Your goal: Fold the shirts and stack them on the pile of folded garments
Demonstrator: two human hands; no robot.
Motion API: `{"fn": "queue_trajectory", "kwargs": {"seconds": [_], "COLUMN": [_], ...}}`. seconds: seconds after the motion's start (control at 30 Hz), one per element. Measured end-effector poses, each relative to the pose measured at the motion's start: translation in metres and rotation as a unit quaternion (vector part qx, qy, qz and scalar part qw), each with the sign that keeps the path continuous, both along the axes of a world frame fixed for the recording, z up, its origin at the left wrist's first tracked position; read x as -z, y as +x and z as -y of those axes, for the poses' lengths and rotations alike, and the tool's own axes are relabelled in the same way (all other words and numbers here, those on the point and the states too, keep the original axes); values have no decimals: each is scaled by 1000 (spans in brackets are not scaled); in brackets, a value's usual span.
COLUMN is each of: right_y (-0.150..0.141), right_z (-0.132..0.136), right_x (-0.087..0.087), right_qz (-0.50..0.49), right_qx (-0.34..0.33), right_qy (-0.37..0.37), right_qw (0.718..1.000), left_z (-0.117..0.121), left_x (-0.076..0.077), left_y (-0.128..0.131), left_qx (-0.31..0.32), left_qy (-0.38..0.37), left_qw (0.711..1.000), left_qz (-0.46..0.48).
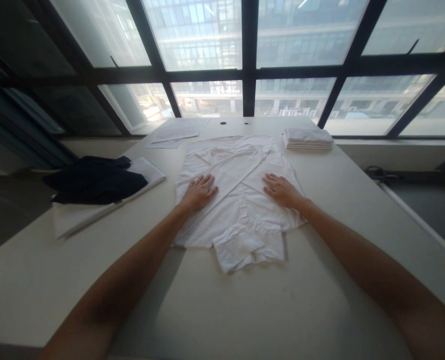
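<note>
A white shirt (241, 165) lies spread on the pale table (320, 280), its sleeves folded in across the body and its collar end toward me. My left hand (199, 191) rests flat on the shirt's left side, fingers stretched out. My right hand (282, 191) lies flat on the right side, fingers spread too. Neither hand grips the cloth.
A stack of folded white garments (308, 138) sits at the far right of the table. Sheets of paper (175, 132) lie at the far left. A dark garment (94, 179) lies on a white board (79, 217) at the left edge. Large windows stand behind the table.
</note>
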State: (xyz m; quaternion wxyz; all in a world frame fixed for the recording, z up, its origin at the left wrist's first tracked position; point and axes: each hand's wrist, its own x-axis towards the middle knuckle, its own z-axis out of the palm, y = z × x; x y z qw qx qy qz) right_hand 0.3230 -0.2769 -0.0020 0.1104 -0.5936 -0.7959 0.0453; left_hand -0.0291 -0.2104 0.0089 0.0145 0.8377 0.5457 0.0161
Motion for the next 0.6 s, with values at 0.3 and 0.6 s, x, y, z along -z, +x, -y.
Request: {"fn": "queue_trajectory", "kwargs": {"seconds": [0.3,0.6], "right_y": [-1,-1], "right_z": [2,2], "right_x": [-1,-3], "right_qz": [-6,-5], "right_qx": [4,2], "right_qy": [-5,-2], "right_qw": [1000,1000], "left_z": [1,-2], "left_x": [-1,2], "left_y": [1,-2], "left_qx": [-2,0], "left_qy": [-2,-3], "left_qw": [1000,1000], "left_qz": [-3,4]}}
